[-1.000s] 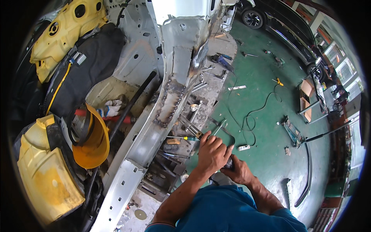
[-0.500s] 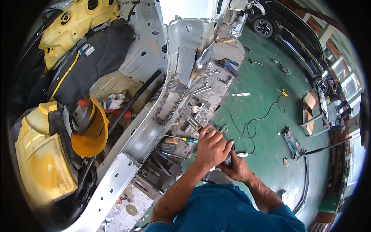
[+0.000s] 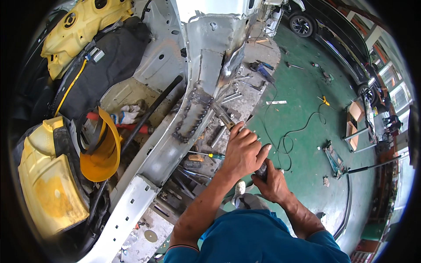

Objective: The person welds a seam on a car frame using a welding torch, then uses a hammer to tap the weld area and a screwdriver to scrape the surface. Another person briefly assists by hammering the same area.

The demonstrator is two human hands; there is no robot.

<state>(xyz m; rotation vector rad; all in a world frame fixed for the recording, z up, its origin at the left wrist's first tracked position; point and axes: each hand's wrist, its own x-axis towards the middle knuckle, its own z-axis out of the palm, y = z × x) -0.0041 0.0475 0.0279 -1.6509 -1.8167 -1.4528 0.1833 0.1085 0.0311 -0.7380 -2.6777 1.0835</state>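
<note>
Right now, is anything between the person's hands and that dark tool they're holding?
Nothing visible. Both hands are already on the dark tool: the left hand lies over its top, the right hand grips it from below.

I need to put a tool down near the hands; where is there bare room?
Bare green floor lies right of the hands, past the looped black cable. It is crowded along the car sill, where loose tools lie beside the left hand.
</note>
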